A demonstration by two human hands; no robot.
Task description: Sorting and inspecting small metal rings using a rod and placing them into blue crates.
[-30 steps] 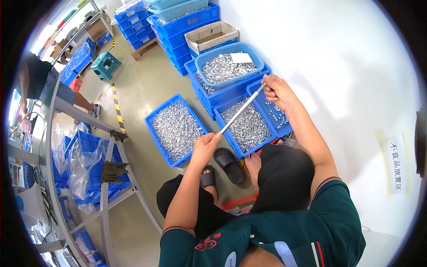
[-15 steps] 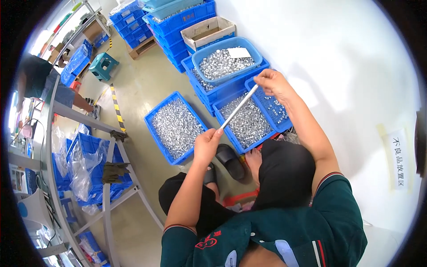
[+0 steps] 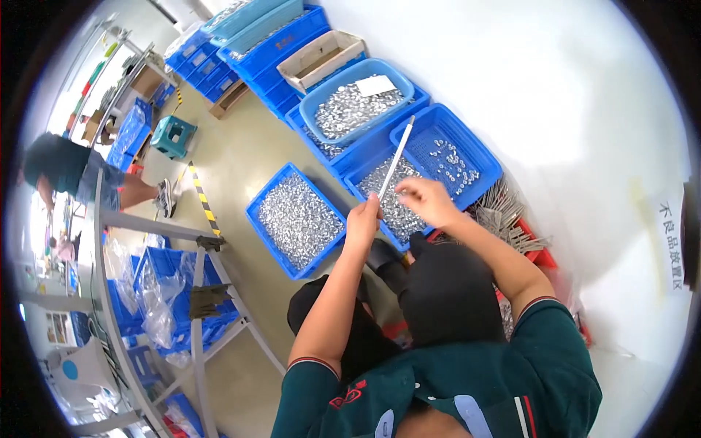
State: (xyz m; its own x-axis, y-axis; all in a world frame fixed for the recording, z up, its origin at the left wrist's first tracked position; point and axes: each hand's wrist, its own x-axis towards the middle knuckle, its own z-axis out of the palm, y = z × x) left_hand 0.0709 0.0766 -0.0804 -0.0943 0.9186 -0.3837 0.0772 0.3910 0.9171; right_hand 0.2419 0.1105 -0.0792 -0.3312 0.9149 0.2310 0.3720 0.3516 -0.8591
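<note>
Fingers (image 3: pixel 373 207) (L) prob. round rod (image 3: pixel 397 157), btm end.

Wears a dark green short-sleeved shirt (image 3: pixel 456 365), its sleeve cuffs (image 3: pixel 539 300) edged in thin bands of red and white, with a red emblem (image 3: pixel 348 396) on the left of the front and parallel white and red stripes (image 3: pixel 524 416) on the right. Shows two pale blue patches (image 3: pixel 469 415) at the front, a small light button (image 3: pixel 417 385) and plain black trousers (image 3: pixel 453 296). Leaves forearms (image 3: pixel 330 310), left hand (image 3: pixel 363 221) and right hand (image 3: pixel 432 202) bare
</note>
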